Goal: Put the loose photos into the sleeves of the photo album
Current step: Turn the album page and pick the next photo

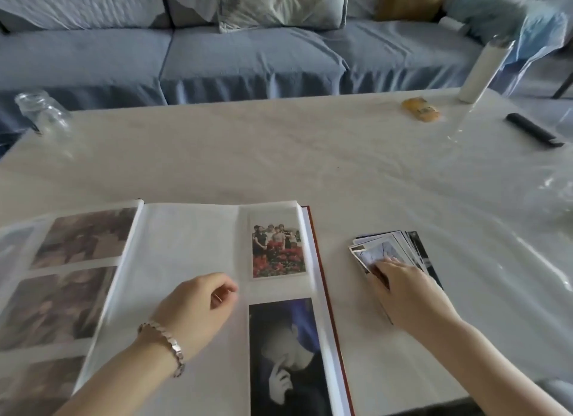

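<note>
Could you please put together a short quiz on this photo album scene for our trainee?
1. True or false: the fingers of the right hand lie on the stack of loose photos.
2. Where does that stack lie? A: on the left page of the photo album. B: on the table, to the album's right. C: on the sofa.
3. Fill in: the album's right-hand page shows ___ photos already in its sleeves.

Key: 1 true; 2 B; 3 two, the group photo and the dark portrait below it.
</note>
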`<state>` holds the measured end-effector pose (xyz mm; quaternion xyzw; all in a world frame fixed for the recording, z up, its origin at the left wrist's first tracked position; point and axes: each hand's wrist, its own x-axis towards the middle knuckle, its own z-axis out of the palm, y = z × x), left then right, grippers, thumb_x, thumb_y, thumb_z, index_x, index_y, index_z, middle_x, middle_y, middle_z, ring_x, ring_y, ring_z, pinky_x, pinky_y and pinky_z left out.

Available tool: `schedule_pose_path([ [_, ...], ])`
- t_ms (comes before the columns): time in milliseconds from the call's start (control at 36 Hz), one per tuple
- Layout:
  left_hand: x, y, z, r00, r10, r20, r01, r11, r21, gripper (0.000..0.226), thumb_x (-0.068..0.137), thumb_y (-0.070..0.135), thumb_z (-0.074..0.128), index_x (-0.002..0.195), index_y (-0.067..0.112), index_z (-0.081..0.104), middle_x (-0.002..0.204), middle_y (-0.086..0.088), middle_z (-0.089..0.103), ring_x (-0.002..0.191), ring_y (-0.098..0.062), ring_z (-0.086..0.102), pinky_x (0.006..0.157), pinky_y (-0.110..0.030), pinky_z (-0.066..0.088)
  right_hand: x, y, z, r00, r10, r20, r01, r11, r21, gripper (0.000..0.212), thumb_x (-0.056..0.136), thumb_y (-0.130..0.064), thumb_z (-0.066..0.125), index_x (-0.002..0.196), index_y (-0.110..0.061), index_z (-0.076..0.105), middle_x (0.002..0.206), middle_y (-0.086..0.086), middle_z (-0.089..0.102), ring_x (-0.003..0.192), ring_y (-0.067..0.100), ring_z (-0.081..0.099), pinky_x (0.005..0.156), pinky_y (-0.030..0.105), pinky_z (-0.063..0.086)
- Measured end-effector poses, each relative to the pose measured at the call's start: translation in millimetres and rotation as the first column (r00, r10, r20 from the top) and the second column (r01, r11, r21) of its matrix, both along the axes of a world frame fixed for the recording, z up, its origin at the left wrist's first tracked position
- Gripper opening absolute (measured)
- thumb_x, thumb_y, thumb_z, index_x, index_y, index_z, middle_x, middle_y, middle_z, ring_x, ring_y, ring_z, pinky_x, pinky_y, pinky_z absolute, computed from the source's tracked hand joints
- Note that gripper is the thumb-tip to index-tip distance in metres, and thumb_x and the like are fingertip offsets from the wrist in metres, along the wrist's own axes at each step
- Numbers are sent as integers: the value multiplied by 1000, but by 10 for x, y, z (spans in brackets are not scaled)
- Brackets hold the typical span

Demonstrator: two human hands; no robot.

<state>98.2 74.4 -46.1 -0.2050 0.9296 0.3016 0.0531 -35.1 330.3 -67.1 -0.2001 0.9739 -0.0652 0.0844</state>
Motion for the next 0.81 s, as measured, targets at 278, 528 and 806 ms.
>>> schedule_pose_path([
  [278,-211,313,60,998,20,-55,-8,979,205,17,91,27,55,76,30,62,76,12,68,74,-3,63,68,-8,47,49,119,38,915,81,-396,-179,960,-217,26,89,-13,49,71,-7,68,78,8,70,62,28,65,49,30,51],
  [528,-308,568,378,949,246,199,-291,433,853,28,83,25,62,100,4,67,85,-15,72,73,-26,71,59,-32,59,425,-286,114,683,521,-512,-698,672,-247,31,89,-29,49,103,-14,72,118,2,65,114,14,59,97,33,48],
  [806,-147,134,214,941,328,-77,-227,786,576,15,91,7,55,91,18,65,87,-4,73,81,-19,70,72,-45,58,424,-537,239,871,110,479,260,723,-640,39,81,-45,56,115,-30,46,100,-12,64,93,7,64,82,28,55],
])
